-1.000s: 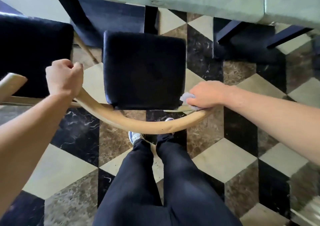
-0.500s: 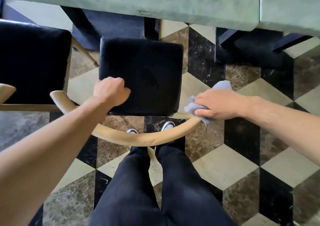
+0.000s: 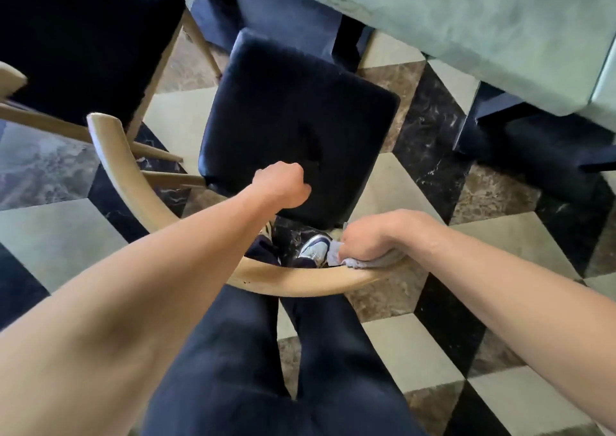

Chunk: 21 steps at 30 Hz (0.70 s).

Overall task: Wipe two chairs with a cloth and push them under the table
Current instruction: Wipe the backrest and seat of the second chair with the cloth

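Grey cloth (image 3: 358, 262) in my right hand (image 3: 373, 235) now rubs the curved wooden backrest (image 3: 286, 279) at three o'clock; my left hand (image 3: 283, 185), clenched empty, has let go: still wiping.

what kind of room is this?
Likely a dining room: a pale green table, padded dark-seated wooden chairs drawn up beside it, and a polished patterned marble floor.

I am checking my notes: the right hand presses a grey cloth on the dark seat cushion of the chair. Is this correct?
Not quite. The head view shows the right hand pressing the grey cloth on the curved wooden backrest, not the seat cushion.
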Available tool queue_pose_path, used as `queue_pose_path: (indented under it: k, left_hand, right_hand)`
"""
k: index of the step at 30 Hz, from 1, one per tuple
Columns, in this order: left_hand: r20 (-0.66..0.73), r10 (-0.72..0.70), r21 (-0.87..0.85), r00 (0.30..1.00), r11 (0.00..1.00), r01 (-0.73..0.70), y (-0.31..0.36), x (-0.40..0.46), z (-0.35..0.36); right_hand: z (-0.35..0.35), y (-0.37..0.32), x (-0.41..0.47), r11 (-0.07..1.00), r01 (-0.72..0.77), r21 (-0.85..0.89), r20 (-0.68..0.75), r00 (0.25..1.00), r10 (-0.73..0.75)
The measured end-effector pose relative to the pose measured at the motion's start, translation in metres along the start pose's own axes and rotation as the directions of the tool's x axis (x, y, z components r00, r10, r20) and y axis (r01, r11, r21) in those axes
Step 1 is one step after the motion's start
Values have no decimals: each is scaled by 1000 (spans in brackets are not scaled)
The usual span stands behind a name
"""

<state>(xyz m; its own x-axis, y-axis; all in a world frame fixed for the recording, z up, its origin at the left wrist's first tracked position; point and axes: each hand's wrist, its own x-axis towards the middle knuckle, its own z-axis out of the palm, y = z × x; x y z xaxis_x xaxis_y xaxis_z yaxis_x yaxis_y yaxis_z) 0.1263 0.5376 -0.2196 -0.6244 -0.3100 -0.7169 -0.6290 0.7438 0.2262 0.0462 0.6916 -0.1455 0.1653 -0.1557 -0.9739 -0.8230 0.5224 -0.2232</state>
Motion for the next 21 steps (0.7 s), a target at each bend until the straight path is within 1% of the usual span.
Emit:
queue_pose_path:
  k: [5, 7, 9, 10, 12, 15, 18, 21]
  left_hand:
    - [-18, -23, 10, 1000, 1000, 23, -14, 25, 16]
    - [-40, -29, 42, 999, 999, 31, -24, 39, 20]
    - [-55, -17, 82, 998, 996, 21, -35, 48, 23]
    - [-56, -7, 92, 998, 996, 12, -40, 51, 23]
    - [-72, 17, 114, 997, 993, -9, -48, 58, 23]
    - [-100, 34, 132, 994, 991, -21, -60, 65, 19]
    - [-82, 41, 129, 996, 991, -30, -66, 66, 12]
    - [-82, 40, 123, 996, 992, -30, -70, 66, 7]
  right_hand:
    - [4, 2, 62, 995, -44, -87, 202, 977, 61]
    - [2, 10, 90, 995, -62, -82, 245, 966, 80]
    - [1, 12, 113, 997, -72, -43, 185, 980, 78]
    - [2, 12, 121, 995, -76, -64, 167, 982, 86]
    - [4, 10, 136, 983, -85, -163, 149, 983, 110]
    - [1, 14, 152, 977, -122, -177, 126, 981, 145]
    - [-7, 19, 152, 986, -102, -130, 142, 983, 120]
    - [-7, 15, 142, 983, -54, -176, 209, 974, 90]
